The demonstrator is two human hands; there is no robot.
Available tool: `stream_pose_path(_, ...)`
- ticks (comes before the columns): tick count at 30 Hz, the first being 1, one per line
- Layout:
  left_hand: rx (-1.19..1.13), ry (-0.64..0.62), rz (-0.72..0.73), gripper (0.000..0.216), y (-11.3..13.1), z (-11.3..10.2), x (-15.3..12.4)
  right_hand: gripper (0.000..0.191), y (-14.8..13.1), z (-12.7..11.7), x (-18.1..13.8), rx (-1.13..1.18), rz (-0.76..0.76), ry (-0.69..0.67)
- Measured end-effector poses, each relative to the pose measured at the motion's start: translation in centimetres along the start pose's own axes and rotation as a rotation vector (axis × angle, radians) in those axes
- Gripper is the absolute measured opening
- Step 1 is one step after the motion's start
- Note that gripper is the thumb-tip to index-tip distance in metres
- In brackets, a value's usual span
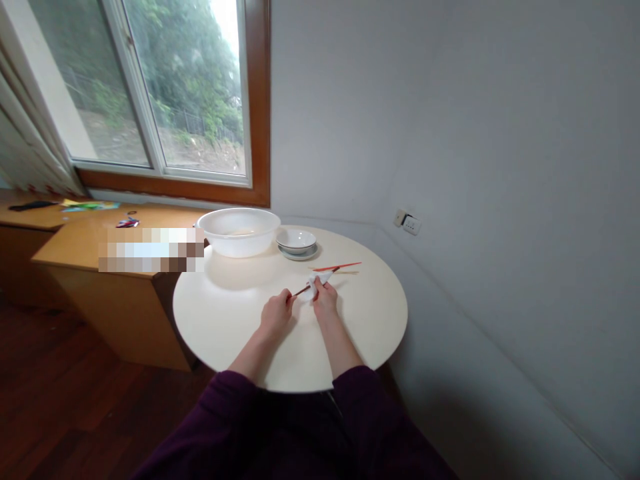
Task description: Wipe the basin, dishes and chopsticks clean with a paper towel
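Observation:
My left hand (278, 311) is closed on one end of a dark brown chopstick (302, 291). Around the chopstick's middle my right hand (325, 299) pinches a white cloth (313, 283), possibly tissue; the chopstick's other end sticks out beyond it, up and to the right. Just behind that hand, a red chopstick (350, 265) and several thin, light wooden chopsticks (349, 273) lie on the round white table (235, 333). The cloth and fingers hide part of them, so I cannot tell whether the dark chopstick is single or paired.
A large white plastic basin (240, 241) stands at the table's back left. Beside it, a white bowl (296, 240) rests on a stack of dishes (298, 253). Left of the table is a wooden desk (75, 247) under the window; a wall with a socket (412, 225) rises behind.

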State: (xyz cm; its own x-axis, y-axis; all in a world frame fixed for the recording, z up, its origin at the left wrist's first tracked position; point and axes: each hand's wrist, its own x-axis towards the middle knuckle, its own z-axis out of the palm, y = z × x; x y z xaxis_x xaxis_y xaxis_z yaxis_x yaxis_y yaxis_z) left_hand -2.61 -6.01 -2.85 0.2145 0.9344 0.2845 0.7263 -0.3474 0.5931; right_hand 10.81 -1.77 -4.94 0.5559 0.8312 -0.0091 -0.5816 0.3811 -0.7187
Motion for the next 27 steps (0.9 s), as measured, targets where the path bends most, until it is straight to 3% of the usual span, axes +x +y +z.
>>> stream_pose_path(6,0.075,-0.029,0.016,0.023,0.1,0.0,-0.1,0.013,-1.6,-1.6,1.9,0.001,-0.083,0.105)
stream_pose_path(15,0.152,-0.045,0.047,0.023,0.1,-0.3,-0.2,0.016,-2.5,-4.0,3.7,-0.089,-0.182,0.195)
stream_pose_path(21,0.167,-0.01,0.028,0.026,0.1,-0.3,-0.4,0.015,-2.2,-3.9,3.3,-0.162,-0.226,0.19)
stream_pose_path(27,0.181,0.007,0.112,0.026,0.4,0.0,-0.6,0.022,-1.4,-2.8,2.7,-0.172,-0.209,0.143)
